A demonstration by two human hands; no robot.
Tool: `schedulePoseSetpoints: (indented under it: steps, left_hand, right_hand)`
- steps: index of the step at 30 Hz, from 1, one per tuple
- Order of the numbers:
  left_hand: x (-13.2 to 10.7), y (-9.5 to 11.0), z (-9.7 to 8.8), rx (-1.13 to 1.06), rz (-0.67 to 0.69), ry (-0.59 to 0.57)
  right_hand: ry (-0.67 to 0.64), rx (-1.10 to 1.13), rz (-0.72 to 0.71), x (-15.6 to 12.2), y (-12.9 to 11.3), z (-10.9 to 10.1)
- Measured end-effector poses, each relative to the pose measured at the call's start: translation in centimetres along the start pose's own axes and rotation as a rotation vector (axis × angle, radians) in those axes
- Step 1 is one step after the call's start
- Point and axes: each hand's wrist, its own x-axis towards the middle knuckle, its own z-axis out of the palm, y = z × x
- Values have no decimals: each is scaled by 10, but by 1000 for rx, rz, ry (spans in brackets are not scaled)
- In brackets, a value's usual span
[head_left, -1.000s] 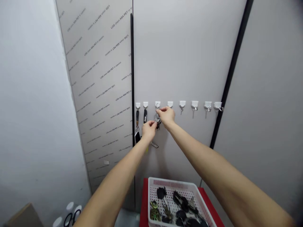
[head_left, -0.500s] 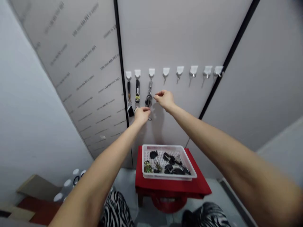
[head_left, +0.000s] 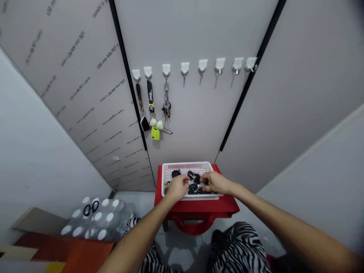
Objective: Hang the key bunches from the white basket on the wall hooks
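Observation:
My left hand point(head_left: 178, 187) is over the left half of a white plastic basket point(head_left: 187, 165), its bent fingers apart with nothing visible between them. Toward the basket's right side my right hand point(head_left: 216, 183) reaches in, thumb and fingers parted around the key bunches. Dark keys point(head_left: 193, 176) and more black-headed keys point(head_left: 193, 188) lie between the two hands. On the wall above hang a brown-black strap with a dark fob point(head_left: 145, 123), a black strap with a lime-green tag point(head_left: 155, 133), and a metal key ring with keys point(head_left: 166, 109).
A row of white hooks point(head_left: 203, 65) runs across the panel; those right of the key ring carry nothing. The basket sits on a red cloth-covered stand point(head_left: 196, 206). Wrapped bottles point(head_left: 98, 217) with black-handled scissors point(head_left: 91, 208) on top stand at lower left.
Both my hands have come down from the hanging key ring on the wall to the basket. The key ring now hangs free on its hook. The view has tilted downward.

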Motion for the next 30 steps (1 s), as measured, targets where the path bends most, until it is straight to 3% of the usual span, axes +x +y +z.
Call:
schedulePoseSetpoints:
  steps: [3, 6, 13, 20, 22, 27, 30]
  left_hand:
    - [-2, 4, -2, 132, 46, -89]
    - [-2, 5, -3, 223, 65, -84]
    - [1, -1, 0, 224, 17, -65]
    - [2, -4, 1, 158, -20, -37]
    - [3, -5, 1, 130, -56, -4]
    - [7, -13, 5, 33, -133, 42]
    - [8, -15, 6, 13, -154, 35]
  right_hand:
    - [-67, -112, 14, 0, -6, 5]
    - [-75, -135, 32, 7, -8, 10]
    - [151, 31, 34, 23, 2, 1]
    - [245, 89, 105, 28, 5, -13]
    - [184, 20, 103, 23, 4, -15]
    - [-160, -325, 46, 4, 2, -15]
    - [-237, -420, 36, -1, -1, -12]
